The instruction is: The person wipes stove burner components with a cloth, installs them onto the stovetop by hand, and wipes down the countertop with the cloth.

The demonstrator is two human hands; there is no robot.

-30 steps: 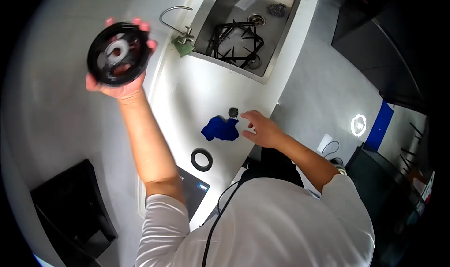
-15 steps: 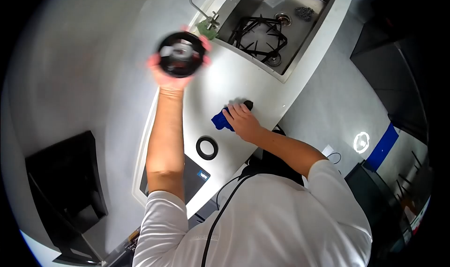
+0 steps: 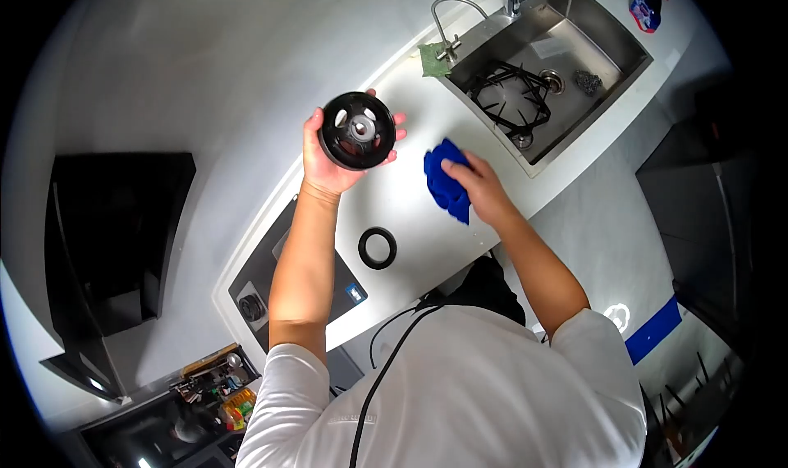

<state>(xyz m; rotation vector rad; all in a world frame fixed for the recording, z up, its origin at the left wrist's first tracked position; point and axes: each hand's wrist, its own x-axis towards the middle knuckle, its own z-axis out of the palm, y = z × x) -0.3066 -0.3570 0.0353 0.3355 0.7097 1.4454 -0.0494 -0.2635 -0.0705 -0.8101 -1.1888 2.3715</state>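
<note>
My left hand (image 3: 335,168) is raised over the counter, its fingers wrapped around a black round burner bowl (image 3: 341,144) with a metal centre and openings in it. My right hand (image 3: 484,187) grips a bunched blue cloth (image 3: 447,193) above the white counter, to the right of the burner bowl and apart from it. Whether anything lies inside the cloth is hidden. A flat black ring (image 3: 364,261) rests on the counter between my forearms.
At the upper right, a steel sink (image 3: 538,162) holds a black pot grate (image 3: 502,121) and a dark scouring pad (image 3: 588,81). A green cloth (image 3: 433,60) lies by the thin curved tap (image 3: 443,31). The dark hob (image 3: 338,286) is partly behind my left arm. A spray bottle (image 3: 646,12) stands beyond the sink.
The view has shifted. My right hand has lifted the blue cloth off the counter, and the small dark object beside it no longer shows. My left hand still holds the burner bowl, now steadier.
</note>
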